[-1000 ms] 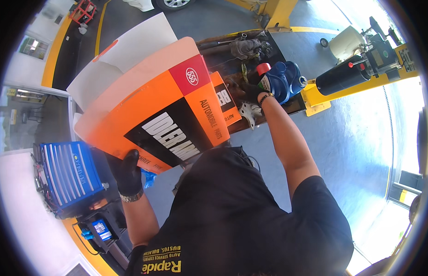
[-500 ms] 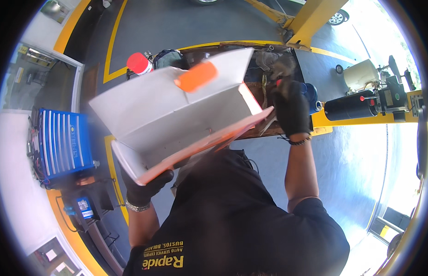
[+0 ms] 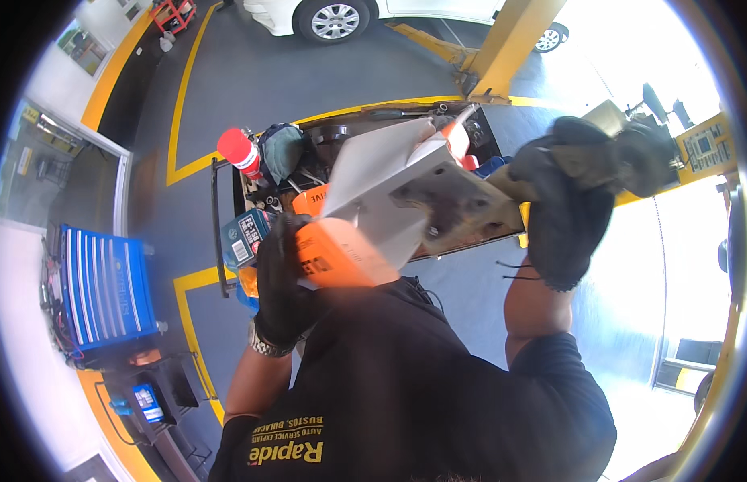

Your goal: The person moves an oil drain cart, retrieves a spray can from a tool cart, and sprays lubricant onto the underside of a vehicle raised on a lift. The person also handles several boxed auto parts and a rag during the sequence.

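Over a cluttered cart (image 3: 489, 138), pinches open box (image 3: 373, 193) with left hand (image 3: 282, 281), clasps metal part (image 3: 479, 205) with right hand (image 3: 570, 201); apparently aligns both, next calls for keeping box steady.

Blk tee (image 3: 438, 377), yel. lettering (image 3: 287, 451) at 7 o'clock; L hand (image 3: 282, 281), R hand (image 3: 570, 209) gloved blk; silver wristband (image 3: 267, 345) L, dk bracelet (image 3: 561, 286) R.

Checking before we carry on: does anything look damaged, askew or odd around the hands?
Yes: the holed metal bracket in the right hand has dark, uneven patches, possibly grime, standing out against the pale inside of the open orange carton in the left hand. Blur hides any damage.
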Demonstrator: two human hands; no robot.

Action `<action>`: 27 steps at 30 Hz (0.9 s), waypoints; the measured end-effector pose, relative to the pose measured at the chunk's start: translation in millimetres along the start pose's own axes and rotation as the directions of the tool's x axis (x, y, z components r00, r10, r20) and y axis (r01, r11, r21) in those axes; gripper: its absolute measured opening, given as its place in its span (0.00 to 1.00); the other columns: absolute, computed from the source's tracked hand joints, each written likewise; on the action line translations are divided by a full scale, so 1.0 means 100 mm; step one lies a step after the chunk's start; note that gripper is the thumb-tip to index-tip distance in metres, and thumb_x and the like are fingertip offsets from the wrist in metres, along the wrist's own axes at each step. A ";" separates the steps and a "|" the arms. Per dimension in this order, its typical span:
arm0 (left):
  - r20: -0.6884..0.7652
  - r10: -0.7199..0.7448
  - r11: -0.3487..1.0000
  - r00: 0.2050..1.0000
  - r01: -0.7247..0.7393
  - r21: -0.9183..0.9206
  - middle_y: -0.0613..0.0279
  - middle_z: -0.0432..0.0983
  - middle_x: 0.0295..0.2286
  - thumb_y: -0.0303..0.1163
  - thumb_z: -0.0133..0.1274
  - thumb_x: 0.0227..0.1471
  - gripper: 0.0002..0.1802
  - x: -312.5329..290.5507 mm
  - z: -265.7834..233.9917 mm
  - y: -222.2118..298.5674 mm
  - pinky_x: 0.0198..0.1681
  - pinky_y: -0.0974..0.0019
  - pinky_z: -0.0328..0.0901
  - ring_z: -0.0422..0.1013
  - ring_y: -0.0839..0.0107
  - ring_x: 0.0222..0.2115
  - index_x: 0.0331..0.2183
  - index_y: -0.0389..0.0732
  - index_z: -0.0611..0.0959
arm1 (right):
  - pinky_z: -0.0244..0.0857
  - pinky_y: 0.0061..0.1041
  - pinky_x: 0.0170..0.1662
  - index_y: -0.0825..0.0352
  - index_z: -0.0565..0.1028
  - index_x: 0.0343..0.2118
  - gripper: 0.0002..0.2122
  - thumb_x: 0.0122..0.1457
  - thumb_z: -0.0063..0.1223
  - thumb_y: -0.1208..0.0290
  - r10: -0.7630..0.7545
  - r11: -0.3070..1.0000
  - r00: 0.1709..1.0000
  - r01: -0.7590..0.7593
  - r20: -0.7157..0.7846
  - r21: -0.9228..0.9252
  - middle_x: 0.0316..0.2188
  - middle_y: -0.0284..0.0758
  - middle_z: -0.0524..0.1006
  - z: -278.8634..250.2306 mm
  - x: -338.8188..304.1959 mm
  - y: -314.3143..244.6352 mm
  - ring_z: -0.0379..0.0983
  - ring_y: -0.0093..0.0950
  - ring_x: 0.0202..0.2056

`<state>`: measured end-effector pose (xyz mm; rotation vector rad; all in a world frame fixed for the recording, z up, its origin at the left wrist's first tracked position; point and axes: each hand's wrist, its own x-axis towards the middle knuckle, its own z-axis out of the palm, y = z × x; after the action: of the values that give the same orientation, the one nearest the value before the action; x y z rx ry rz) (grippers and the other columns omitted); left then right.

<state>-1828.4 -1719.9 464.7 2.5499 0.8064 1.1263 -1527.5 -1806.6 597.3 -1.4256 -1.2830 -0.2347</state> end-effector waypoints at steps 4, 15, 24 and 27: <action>0.033 0.089 0.995 0.995 -0.087 -0.049 0.44 0.73 0.54 0.44 0.80 0.34 0.64 0.05 0.05 -0.14 0.57 0.50 0.67 0.73 0.46 0.53 0.65 0.30 0.63 | 0.72 0.32 0.38 0.68 0.81 0.32 0.06 0.56 0.65 0.71 -0.143 0.987 0.949 0.159 0.282 -0.033 0.33 0.38 0.80 0.37 0.09 0.09 0.79 0.36 0.35; -0.002 -0.071 0.994 0.998 0.070 -0.085 0.39 0.68 0.59 0.42 0.78 0.35 0.64 0.16 0.20 -0.33 0.59 0.50 0.67 0.69 0.45 0.58 0.66 0.32 0.60 | 0.74 0.34 0.40 0.65 0.80 0.40 0.13 0.60 0.63 0.60 0.042 0.999 0.675 -0.042 0.737 -0.019 0.33 0.44 0.83 0.96 0.07 0.24 0.80 0.42 0.32; 0.224 -0.240 0.879 0.944 0.310 -0.362 0.42 0.72 0.52 0.40 0.76 0.37 0.58 -0.07 0.45 -0.61 0.57 0.51 0.67 0.72 0.49 0.53 0.63 0.31 0.63 | 0.71 0.30 0.31 0.59 0.82 0.40 0.12 0.64 0.54 0.58 0.320 0.943 0.232 -0.169 0.919 -0.286 0.25 0.31 0.81 1.18 0.32 0.31 0.76 0.27 0.26; 0.354 -0.273 0.709 0.894 0.436 -0.554 0.47 0.71 0.52 0.36 0.75 0.38 0.58 -0.19 0.59 -0.63 0.57 0.56 0.67 0.71 0.57 0.54 0.64 0.31 0.59 | 0.70 0.29 0.31 0.62 0.79 0.38 0.14 0.64 0.52 0.56 0.141 0.919 0.181 0.343 0.973 -0.197 0.24 0.33 0.80 1.46 0.34 0.28 0.76 0.29 0.25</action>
<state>-1819.9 -1678.7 387.1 1.8204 0.6764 0.7543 -1566.0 -1665.0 557.7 -1.8989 -2.5596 0.5485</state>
